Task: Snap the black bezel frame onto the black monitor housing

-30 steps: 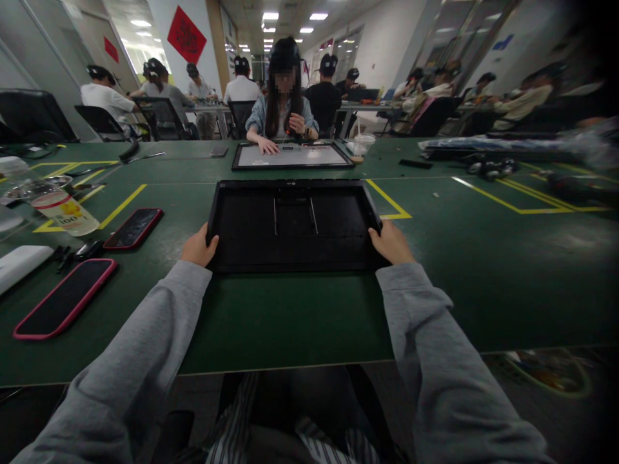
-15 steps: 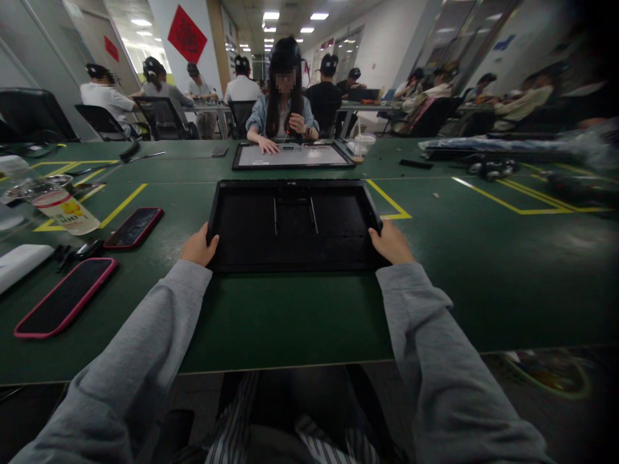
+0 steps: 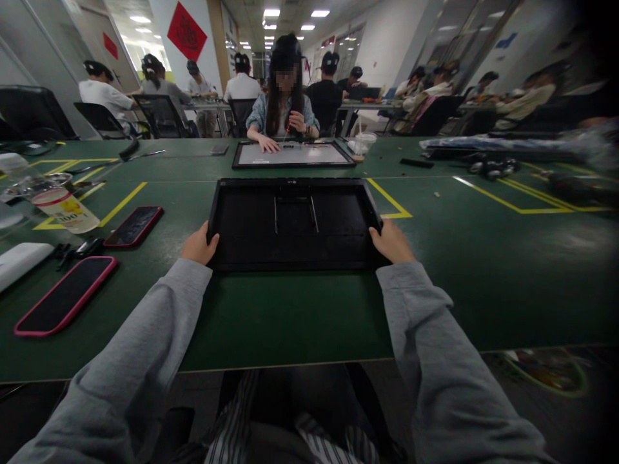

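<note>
A black monitor back cover (image 3: 242, 222), wide and shallow with a raised rim, lies in front of me on the green table. Two thin metal strips flank the dark recess near its middle. My left hand (image 3: 200, 245) grips the cover's left edge, thumb over the rim. On the opposite edge, my right hand (image 3: 393, 242) holds it the same way. The other fingers of both hands are mostly hidden behind the sides of the cover.
Across the green table (image 3: 300, 322), a co-worker leans over a grey panel (image 3: 319, 154) in a black frame. To my left are two phones (image 3: 68, 296), a tilted drink cup (image 3: 68, 209) and a white case (image 3: 22, 264). Plastic-wrapped parts (image 3: 483, 148) lie at the far right.
</note>
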A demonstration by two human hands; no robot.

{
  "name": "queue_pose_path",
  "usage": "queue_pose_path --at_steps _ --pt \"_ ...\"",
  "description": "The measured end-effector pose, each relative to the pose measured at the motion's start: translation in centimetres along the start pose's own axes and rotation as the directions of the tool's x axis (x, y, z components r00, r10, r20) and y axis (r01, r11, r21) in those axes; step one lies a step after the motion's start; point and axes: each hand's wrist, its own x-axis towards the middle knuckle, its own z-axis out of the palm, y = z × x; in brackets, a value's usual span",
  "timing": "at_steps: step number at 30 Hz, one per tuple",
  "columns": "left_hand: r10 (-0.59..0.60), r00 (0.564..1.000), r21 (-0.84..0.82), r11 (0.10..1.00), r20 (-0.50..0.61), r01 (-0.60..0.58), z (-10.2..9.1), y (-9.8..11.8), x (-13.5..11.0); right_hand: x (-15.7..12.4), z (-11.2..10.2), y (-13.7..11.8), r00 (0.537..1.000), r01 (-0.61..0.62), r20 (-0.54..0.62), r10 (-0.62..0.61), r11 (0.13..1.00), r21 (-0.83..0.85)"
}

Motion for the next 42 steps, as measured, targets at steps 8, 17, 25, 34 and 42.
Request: queue_pose_path --at_steps 8,17,25,34,42 --pt "-0.006 1.000 0.002 1.000 -0.001 0.006 -0.08 0.16 -0.10 0.07 0.18 0.24 1.000 0.023 -0.008 -0.023 1.000 -0.008" --pt "-0.019 1.000 0.016 1.000 0.004 0.019 0.01 0.04 0.01 0.17 0.23 0.44 0.999 0.041 -0.015 -0.041 0.999 -0.013" --pt "-0.020 1.000 0.010 1.000 0.009 0.020 -0.03 0.04 0.02 0.18 0.24 0.48 1.000 0.029 -0.012 -0.029 1.000 -0.010" --pt "-0.004 1.000 0.015 1.000 -0.005 0.004 0.23 -0.24 0.08 0.25 0.29 0.60 1.000 0.024 -0.013 -0.024 1.000 -0.010" --pt "-0.016 1.000 0.027 1.000 0.006 0.016 0.21 -0.20 0.11 0.18 0.27 0.55 0.999 0.032 -0.022 -0.033 0.999 -0.036"
